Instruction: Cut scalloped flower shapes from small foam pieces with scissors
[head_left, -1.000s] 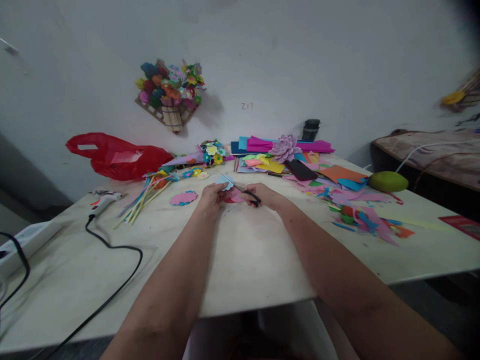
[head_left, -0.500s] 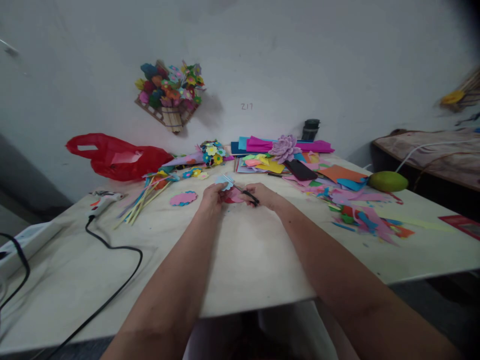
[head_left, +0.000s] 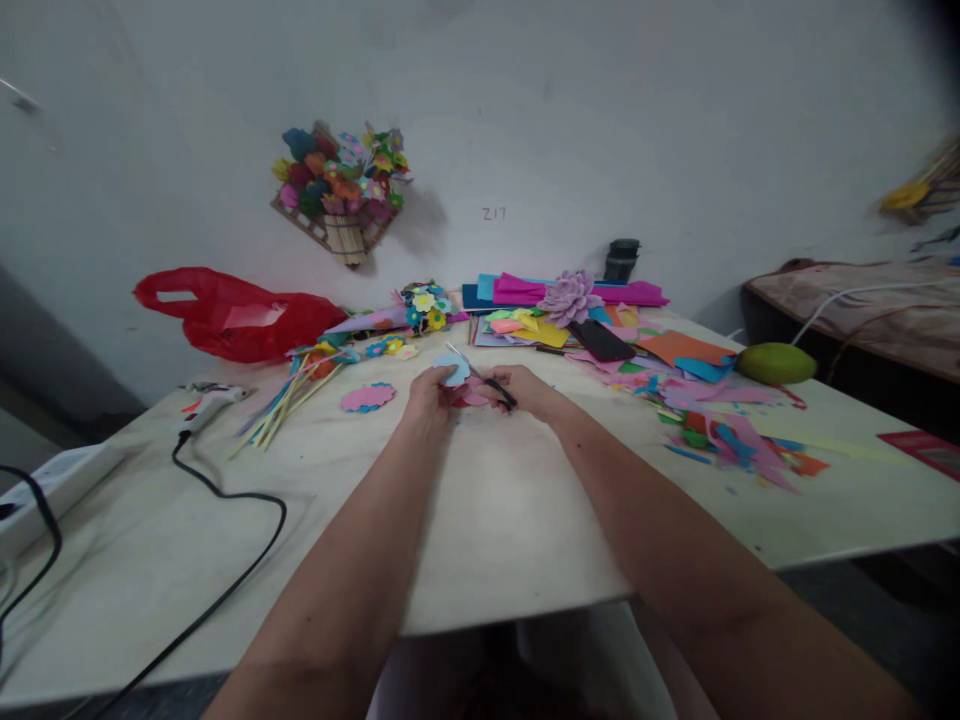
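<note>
Reaching out over the pale table, the left hand pinches a small light-blue paper shape just above the tabletop, while the right hand is clenched through the handles of the scissors, blades at the paper's edge. Short snips, turning the paper rather than the scissors, would likely give the cleanest outline. Beyond lie a pink cut-out and heaped coloured sheets.

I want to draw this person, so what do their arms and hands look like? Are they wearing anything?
Both arms are bare all the way up from the bottom of the picture: no sleeves show. The left arm and right arm carry no watch, bracelet or glove. The left hand and right hand are bare too; rings would be too small to tell.
</note>
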